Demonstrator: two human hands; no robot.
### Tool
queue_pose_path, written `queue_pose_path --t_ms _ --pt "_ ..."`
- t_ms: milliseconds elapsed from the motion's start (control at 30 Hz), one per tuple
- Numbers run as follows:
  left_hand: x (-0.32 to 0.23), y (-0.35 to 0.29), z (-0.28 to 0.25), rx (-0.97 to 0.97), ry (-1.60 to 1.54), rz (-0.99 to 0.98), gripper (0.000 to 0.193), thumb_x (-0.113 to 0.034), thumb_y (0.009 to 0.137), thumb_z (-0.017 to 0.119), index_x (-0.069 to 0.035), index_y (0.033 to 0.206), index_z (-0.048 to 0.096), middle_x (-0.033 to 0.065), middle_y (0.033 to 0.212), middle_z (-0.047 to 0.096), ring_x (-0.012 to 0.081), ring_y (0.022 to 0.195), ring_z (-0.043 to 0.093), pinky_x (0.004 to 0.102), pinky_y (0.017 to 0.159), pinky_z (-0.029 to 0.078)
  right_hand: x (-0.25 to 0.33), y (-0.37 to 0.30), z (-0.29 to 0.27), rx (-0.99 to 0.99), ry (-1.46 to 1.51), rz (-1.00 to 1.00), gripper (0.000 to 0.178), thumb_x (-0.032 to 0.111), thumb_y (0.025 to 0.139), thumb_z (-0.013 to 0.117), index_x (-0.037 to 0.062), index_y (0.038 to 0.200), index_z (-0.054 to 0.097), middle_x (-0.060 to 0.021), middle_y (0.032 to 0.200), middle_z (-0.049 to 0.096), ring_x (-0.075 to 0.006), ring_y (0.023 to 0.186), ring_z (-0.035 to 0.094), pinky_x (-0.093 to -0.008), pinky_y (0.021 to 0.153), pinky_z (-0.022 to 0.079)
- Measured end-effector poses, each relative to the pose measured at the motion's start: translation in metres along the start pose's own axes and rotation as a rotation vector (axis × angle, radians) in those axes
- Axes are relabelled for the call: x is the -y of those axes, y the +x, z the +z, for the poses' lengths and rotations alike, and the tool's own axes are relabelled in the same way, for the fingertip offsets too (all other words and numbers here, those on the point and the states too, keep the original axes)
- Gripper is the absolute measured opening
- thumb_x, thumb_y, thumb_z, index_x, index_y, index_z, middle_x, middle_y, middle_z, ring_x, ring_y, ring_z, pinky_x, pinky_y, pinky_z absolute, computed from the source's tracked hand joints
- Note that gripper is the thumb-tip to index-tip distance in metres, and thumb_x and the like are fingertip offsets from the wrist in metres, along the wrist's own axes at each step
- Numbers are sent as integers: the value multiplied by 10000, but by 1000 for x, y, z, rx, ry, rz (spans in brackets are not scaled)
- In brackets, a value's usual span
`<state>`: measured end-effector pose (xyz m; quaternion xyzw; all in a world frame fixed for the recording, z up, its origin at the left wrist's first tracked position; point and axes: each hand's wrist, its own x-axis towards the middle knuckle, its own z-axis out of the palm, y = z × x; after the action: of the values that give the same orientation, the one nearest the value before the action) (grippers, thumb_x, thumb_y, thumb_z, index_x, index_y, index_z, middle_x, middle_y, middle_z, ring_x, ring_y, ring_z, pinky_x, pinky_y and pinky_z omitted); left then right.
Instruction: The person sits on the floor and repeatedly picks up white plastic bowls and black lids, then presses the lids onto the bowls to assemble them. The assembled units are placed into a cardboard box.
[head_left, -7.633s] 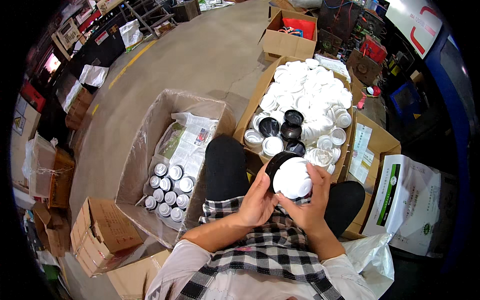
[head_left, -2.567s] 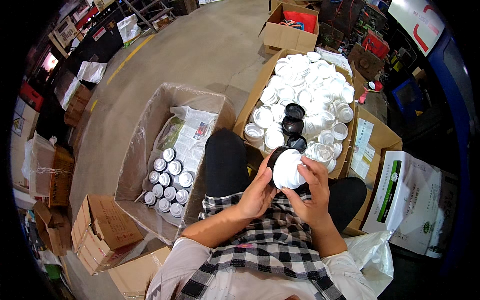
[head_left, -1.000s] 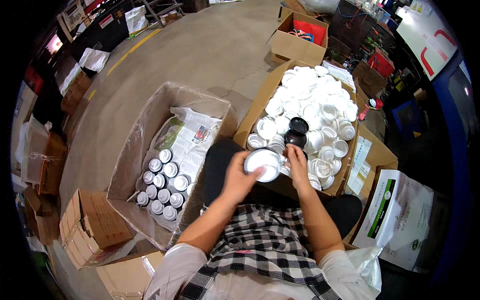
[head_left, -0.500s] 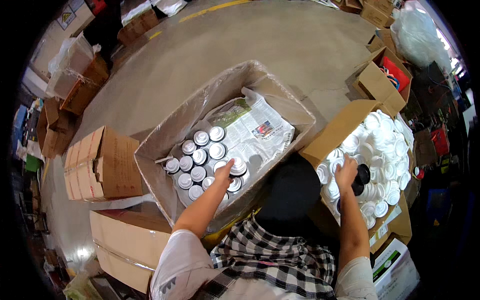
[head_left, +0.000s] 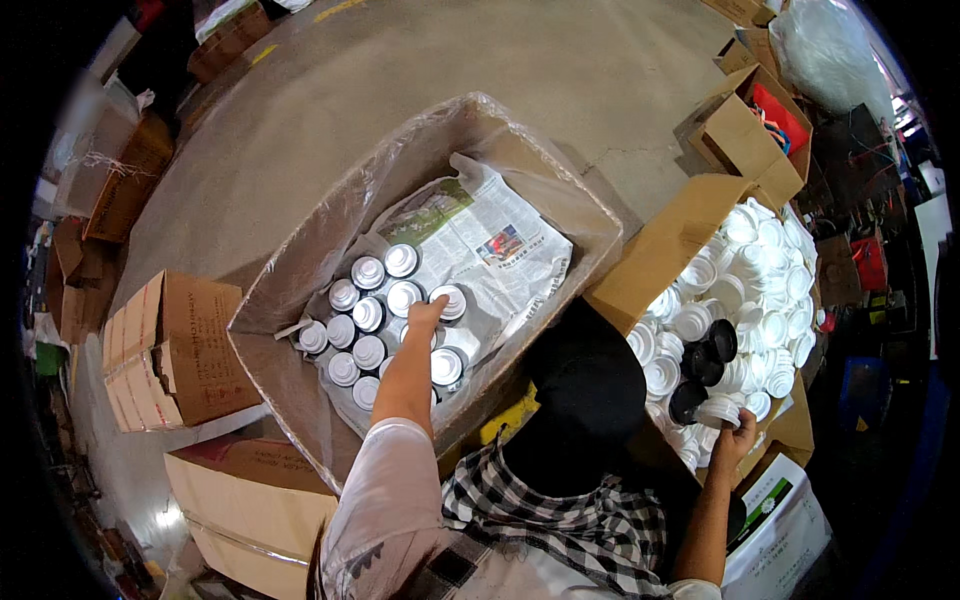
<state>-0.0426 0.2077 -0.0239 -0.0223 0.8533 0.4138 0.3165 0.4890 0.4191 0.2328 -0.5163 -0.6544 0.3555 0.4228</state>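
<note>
My left hand (head_left: pixel 427 314) is inside the large carton (head_left: pixel 535 155), its fingers closed on the edge of a round white-topped piece with a dark base (head_left: pixel 452 301). Several similar pieces (head_left: pixel 368 352) stand in rows beside it on newspaper (head_left: pixel 497 237). Over at the right, my right hand (head_left: pixel 736 440) pinches a white stepped plastic lid (head_left: pixel 717 411) at the near edge of a second carton (head_left: pixel 665 245). Heaped white lids (head_left: pixel 768 285) fill that carton. Several black lids (head_left: pixel 722 341) lie among them, close to the held one.
A dark rounded cap (head_left: pixel 590 385) lies low in view between the two cartons. Closed cardboard boxes (head_left: pixel 205 340) stand to the left. Beyond the lids is an open box (head_left: pixel 735 130) with red contents, near a bundle of clear plastic (head_left: pixel 835 60).
My left hand has moved the white-topped piece farther up the carton, onto the newspaper side. My right hand has shifted nearer from the middle of the heap and now holds a white lid.
</note>
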Motion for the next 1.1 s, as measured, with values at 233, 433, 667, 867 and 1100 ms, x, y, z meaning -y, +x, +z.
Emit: queue_pose_path --t_ms 233,433,667,867,1100 --pt "9 -36 -2 427 302 326 582 -405 636 723 37 997 613 141 848 653 232 755 627 316 700 480 10 -33 -32 16 39 29 110 29 825 562 25 916 498 -17 848 516 -101 771 499 -222 714 417" --pt "26 -58 12 472 637 353 890 -485 666 666 -92 1365 280 184 1234 501 323 1126 492 369 928 399 22 -43 -25 43 47 4 126 17 806 569 25 910 499 -24 842 521 -104 753 497 -229 701 419" --pt "-12 -99 2 453 1448 435 641 -545 773 499 -36 1159 558 136 1257 469 308 1208 375 411 965 347 37 -36 -30 -66 -167 206 176 132 819 589 -12 921 593 -50 827 571 -136 790 529 -270 713 420" --pt "-24 -107 -2 180 848 644 504 -354 740 630 -9 1103 574 174 1140 548 354 1080 481 419 918 389 6 28 16 -50 -23 138 255 205 825 607 -3 971 611 -66 847 605 -159 785 549 -286 710 431" --pt "-98 -185 -41 144 136 811 366 -190 796 624 25 1086 565 162 1069 599 262 1018 550 336 884 414 -80 114 45 -173 -141 494 481 341 784 592 -51 1064 569 -128 900 634 -245 797 594 -346 728 445"
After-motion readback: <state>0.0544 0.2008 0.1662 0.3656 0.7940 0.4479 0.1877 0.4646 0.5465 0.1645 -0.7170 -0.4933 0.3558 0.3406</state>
